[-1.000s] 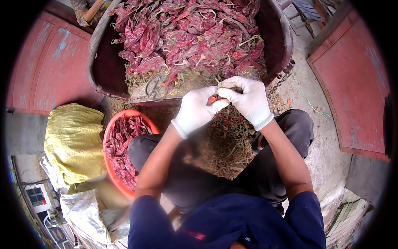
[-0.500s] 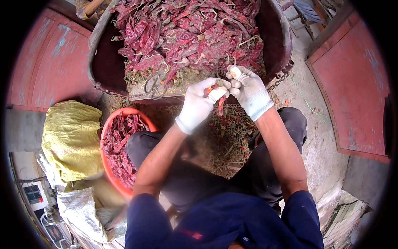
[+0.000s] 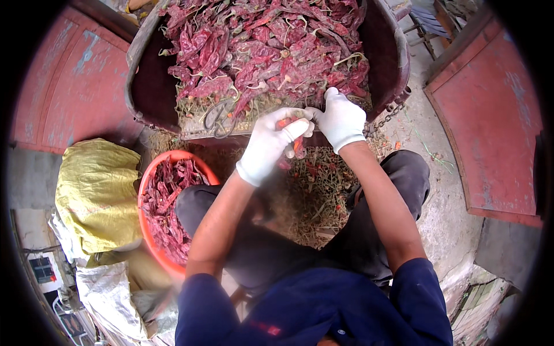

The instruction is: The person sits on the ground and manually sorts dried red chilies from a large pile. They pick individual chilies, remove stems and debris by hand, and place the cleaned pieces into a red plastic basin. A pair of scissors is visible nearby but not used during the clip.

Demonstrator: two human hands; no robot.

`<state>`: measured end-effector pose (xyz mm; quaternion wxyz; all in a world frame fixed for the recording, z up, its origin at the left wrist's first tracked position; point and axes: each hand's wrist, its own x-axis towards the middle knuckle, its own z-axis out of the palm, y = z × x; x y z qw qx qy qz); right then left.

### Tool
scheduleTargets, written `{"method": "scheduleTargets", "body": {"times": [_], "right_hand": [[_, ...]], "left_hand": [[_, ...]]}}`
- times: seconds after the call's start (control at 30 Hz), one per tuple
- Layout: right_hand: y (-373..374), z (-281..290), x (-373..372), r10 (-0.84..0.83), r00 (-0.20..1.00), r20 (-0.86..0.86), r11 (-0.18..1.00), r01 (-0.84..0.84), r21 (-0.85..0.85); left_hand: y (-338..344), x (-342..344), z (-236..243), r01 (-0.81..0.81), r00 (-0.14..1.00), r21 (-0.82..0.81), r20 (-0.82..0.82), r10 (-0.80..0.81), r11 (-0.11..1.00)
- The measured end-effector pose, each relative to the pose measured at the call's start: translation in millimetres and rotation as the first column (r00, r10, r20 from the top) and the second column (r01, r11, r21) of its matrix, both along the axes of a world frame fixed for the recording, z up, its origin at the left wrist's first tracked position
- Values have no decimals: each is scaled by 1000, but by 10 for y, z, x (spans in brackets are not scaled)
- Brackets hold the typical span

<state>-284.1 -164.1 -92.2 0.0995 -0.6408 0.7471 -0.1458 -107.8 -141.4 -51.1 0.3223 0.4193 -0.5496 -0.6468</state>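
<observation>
Both gloved hands sit lower than before; left hand (image 3: 268, 144) pinches a red chili (image 3: 293, 135), right hand (image 3: 341, 119) grips its end; big tub (image 3: 144, 86) and orange basin (image 3: 151, 242) hold dried chilies.

Orange round basin (image 3: 151, 242) of dried red chillies at lower left, crumpled yellow sack (image 3: 95, 193) just beside it, pale woven sack (image 3: 109, 297) below, red painted metal panels (image 3: 490, 121) either side, chain (image 3: 384, 120) by the trough, littered stems (image 3: 323, 190) on the ground

Both forearms reach forward, bare from blue sleeves to white-gloved hands that meet at the middle. The left hand (image 3: 270, 145) curls its fingers in a pinch; the right hand (image 3: 340, 118) bends at the wrist, fingertips touching the left's.
</observation>
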Motion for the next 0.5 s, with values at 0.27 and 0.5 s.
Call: {"method": "scheduleTargets", "body": {"times": [0.27,0.5], "right_hand": [[116,-89,-51,26,954,300,945,74,-319],[504,49,231,243,888,390,916,-77,-394]], "left_hand": [[-45,40,-35,-227,972,-55,55,230,972],[34,-106,-59,-123,992,7,1,123,992]]}}
